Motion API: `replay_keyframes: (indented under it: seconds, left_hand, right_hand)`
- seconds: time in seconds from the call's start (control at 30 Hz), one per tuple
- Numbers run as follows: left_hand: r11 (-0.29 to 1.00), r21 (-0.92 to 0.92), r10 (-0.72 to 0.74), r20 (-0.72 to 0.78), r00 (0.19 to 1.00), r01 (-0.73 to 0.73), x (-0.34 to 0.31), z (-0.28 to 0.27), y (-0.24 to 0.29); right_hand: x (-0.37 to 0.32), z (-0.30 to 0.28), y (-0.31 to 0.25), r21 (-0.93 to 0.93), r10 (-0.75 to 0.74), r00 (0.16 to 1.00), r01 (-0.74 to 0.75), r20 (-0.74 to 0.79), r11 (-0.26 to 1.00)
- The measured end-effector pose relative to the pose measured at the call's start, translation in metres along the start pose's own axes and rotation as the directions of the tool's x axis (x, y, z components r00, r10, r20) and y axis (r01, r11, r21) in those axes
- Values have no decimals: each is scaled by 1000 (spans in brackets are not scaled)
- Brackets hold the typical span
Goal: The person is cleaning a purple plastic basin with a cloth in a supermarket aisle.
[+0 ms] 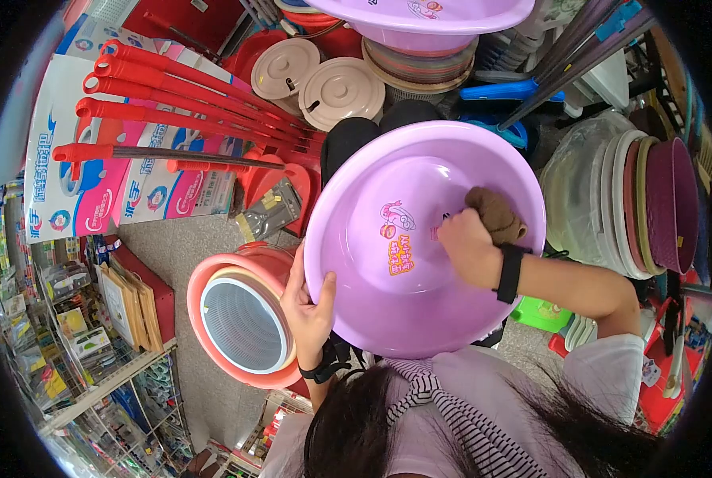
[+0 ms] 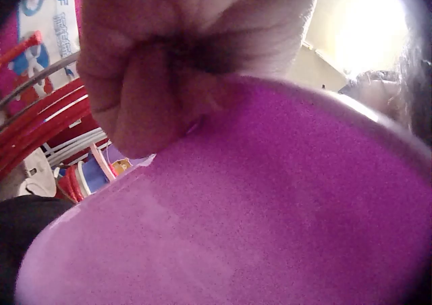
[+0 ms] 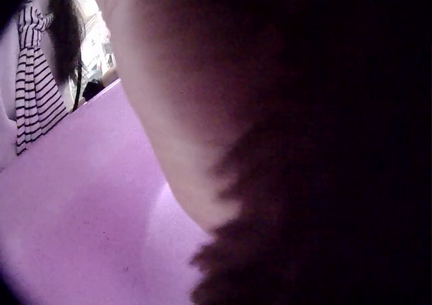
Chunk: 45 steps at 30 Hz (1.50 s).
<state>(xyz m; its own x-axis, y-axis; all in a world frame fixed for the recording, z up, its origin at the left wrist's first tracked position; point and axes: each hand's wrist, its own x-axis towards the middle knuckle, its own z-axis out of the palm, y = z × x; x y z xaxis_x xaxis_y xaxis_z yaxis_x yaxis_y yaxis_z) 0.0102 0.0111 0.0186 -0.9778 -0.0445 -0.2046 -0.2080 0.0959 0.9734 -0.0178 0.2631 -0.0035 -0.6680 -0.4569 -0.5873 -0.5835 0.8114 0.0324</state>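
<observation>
The left hand point(image 1: 308, 307) holds the purple bowl point(image 1: 419, 303) up by its rim, fingers curled round the edge; the right hand point(image 1: 469, 248) squeezes a brown cloth point(image 1: 495, 213) against the bowl's inside; red mop sticks point(image 1: 180, 88) lean behind.

Down the white-and-pink boxes point(image 1: 93, 187) at the left: large blue Chinese characters, too warped to read with certainty. Inside the purple basin point(image 1: 451, 167): a cartoon sticker point(image 1: 400, 239) with yellow and pink Chinese characters, too small to make out. Nothing legible in either wrist view.
</observation>
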Motion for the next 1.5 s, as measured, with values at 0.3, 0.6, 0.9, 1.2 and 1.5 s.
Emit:
replay_keyframes:
  seconds: [0.3, 0.6, 0.9, 1.2, 1.5]
  left_hand:
    - [998, -51, 26, -14, 1000, -27, 0, 7, 2]
    - [999, -45, 12, -32, 999, -14, 5, 9, 10]
    - [1000, 0, 12, -12, 1000, -12, 5, 7, 13]
    - [1000, 1, -19, -9, 1000, 19, 3, 1, 10]
    - [1000, 2, 17, 5, 1000, -17, 3, 1, 7]
  right_hand:
    - [23, -15, 26, -169, 59, 852, -170, -520, 971]
    - [69, -32, 16, -97, 75, 633, -233, -771, 968]
    - [63, -26, -62, -102, -207, 548, 216, -811, 971]
    - [67, -40, -4, -123, -123, 611, 41, -782, 992]
    - [14, -29, 43, 33, -51, 937, 66, -347, 997]
